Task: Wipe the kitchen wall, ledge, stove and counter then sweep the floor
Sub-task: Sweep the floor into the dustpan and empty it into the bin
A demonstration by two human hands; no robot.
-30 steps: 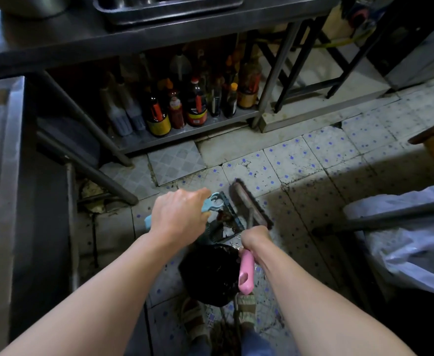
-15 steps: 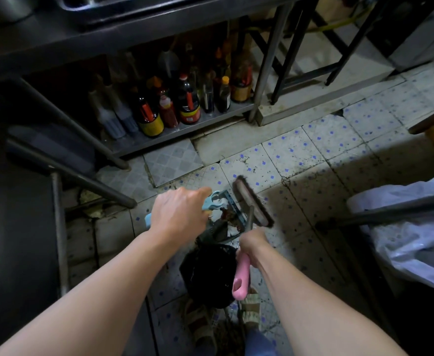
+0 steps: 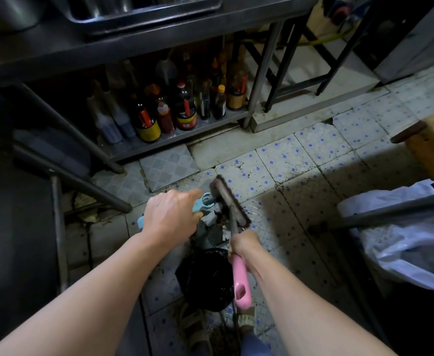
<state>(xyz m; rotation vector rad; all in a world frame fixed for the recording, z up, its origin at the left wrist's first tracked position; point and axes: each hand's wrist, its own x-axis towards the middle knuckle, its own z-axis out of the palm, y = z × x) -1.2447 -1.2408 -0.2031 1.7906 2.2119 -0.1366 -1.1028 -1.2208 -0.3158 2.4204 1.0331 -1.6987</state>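
Dim kitchen floor of pale tiles with small blue squares [image 3: 275,160] lies under you, with a steel shelf of dark sauce bottles [image 3: 185,114] beyond. Your right hand [image 3: 245,244] is curled tight round the thin metal shaft just above the pink plastic grip of a short broom [image 3: 240,281], whose dark bristle head [image 3: 230,201] sits low at the floor, ahead of your knuckles. Your left hand [image 3: 171,214] is wrapped over the light-blue plastic handle of a dustpan [image 3: 203,201], fingers closed round it. The pan itself lies just beyond and below that hand, between the two grips, with scraps of debris in it; how much is hard to tell in the gloom. Broom head and pan look to be touching or very nearly so. A black-lined rubbish bin [image 3: 205,278] stands at your feet, directly under your wrists.

You seem to be at the sweeping step, gathering dirt into the pan. Next you would likely draw the bristles toward the pan lip, keep the pan level as you lift, then tip it over the bin without spilling.
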